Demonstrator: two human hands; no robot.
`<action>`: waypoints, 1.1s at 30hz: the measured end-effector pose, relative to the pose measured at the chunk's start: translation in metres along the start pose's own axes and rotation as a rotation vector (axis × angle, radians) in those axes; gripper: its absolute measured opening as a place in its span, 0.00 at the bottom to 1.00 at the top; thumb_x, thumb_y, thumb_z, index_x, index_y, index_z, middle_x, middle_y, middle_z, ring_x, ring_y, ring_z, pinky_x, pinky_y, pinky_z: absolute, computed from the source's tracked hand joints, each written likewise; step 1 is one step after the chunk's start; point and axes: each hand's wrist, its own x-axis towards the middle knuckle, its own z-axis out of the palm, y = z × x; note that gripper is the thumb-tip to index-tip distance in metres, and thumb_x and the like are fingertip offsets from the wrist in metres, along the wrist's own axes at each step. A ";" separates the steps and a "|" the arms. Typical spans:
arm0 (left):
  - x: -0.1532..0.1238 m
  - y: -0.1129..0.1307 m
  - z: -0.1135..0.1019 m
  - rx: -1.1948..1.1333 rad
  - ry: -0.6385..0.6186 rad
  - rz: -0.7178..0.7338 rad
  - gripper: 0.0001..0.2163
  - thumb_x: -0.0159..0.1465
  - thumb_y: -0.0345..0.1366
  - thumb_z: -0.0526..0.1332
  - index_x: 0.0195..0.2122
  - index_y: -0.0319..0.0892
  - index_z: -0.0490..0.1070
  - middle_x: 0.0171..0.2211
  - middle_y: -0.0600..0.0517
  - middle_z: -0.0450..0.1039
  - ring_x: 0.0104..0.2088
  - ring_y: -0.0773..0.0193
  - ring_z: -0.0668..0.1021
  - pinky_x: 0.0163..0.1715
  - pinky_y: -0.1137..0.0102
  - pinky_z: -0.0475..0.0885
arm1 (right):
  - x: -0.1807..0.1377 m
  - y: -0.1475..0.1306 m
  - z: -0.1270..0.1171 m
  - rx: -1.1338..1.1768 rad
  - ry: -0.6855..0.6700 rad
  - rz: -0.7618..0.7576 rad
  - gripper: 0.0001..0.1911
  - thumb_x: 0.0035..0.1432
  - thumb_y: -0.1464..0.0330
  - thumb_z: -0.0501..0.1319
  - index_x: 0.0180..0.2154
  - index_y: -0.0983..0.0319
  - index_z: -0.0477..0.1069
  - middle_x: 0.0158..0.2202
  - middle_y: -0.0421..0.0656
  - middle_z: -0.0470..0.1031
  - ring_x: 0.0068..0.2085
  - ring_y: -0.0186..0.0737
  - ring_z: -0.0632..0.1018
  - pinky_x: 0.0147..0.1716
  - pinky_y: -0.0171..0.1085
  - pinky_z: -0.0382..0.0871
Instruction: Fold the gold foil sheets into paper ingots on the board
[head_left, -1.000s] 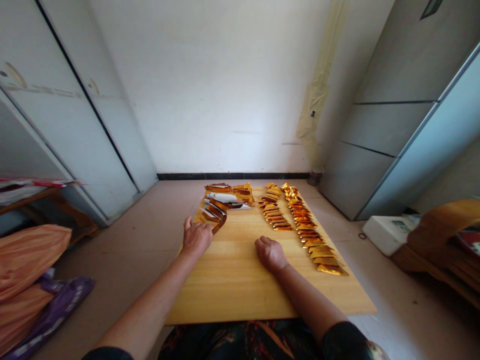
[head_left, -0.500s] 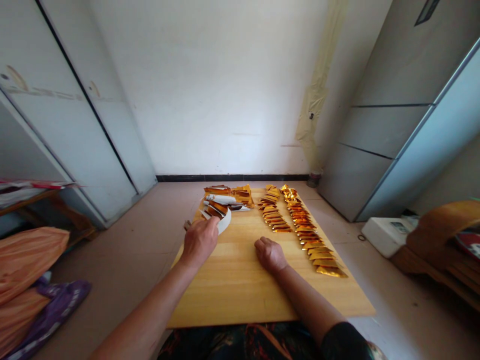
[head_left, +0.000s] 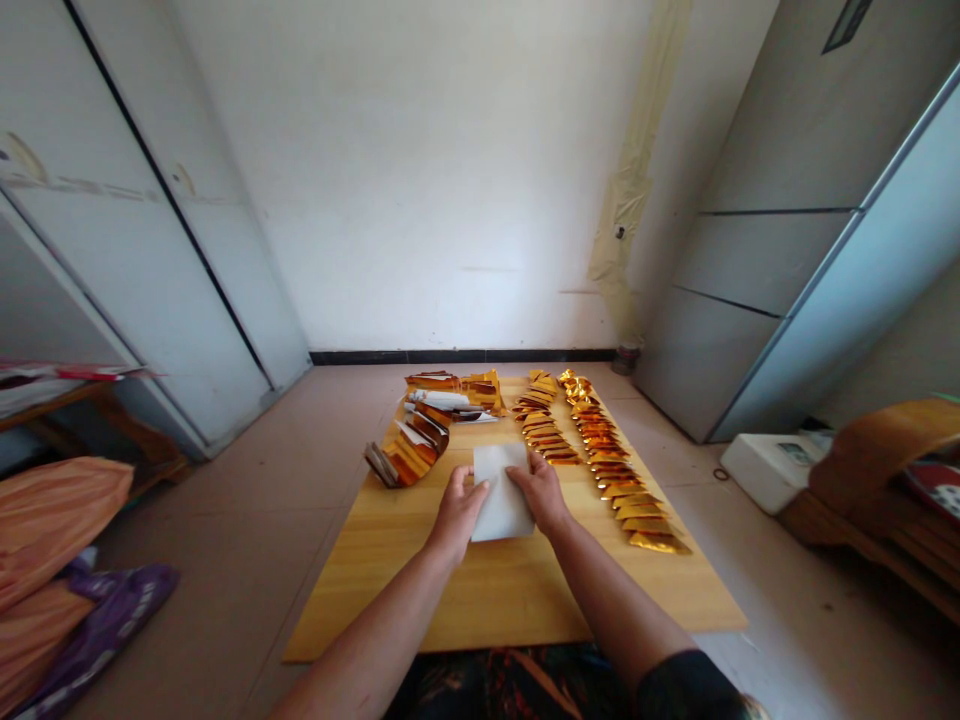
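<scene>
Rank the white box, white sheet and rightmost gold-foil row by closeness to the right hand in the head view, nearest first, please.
1. White sheet: gripped by the right hand, extending left.
2. Rightmost gold-foil row: to the right.
3. White box: farther right.

A white wall (head_left: 420, 160) stands between a pale cabinet (head_left: 120, 230) and grey refrigerator (head_left: 735, 260), above tiled floor (head_left: 232, 490).

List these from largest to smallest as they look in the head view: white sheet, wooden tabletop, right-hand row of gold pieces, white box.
1. Wooden tabletop
2. Right-hand row of gold pieces
3. White sheet and white box: too alike to rank; the sheet is partly covered.
</scene>
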 end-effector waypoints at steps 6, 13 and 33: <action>-0.005 -0.010 -0.005 0.119 -0.082 -0.088 0.35 0.51 0.34 0.61 0.61 0.44 0.51 0.21 0.61 0.66 0.16 0.72 0.69 0.14 0.79 0.60 | 0.003 0.014 -0.006 -0.826 0.019 -0.061 0.31 0.52 0.72 0.56 0.59 0.63 0.57 0.43 0.47 0.76 0.42 0.41 0.77 0.40 0.35 0.67; -0.015 -0.021 -0.020 0.007 -0.231 -0.255 0.29 0.54 0.36 0.56 0.59 0.36 0.57 0.28 0.51 0.72 0.23 0.66 0.77 0.16 0.78 0.63 | -0.007 -0.003 0.008 -1.245 -0.075 -0.012 0.28 0.58 0.72 0.52 0.60 0.63 0.53 0.43 0.49 0.76 0.42 0.41 0.78 0.36 0.34 0.66; -0.006 -0.023 -0.034 1.321 -0.190 0.863 0.14 0.56 0.23 0.55 0.37 0.45 0.76 0.41 0.46 0.70 0.43 0.58 0.71 0.43 0.64 0.68 | 0.000 -0.005 0.008 -1.287 -0.132 0.035 0.20 0.56 0.72 0.55 0.52 0.65 0.60 0.42 0.53 0.76 0.43 0.45 0.77 0.37 0.36 0.65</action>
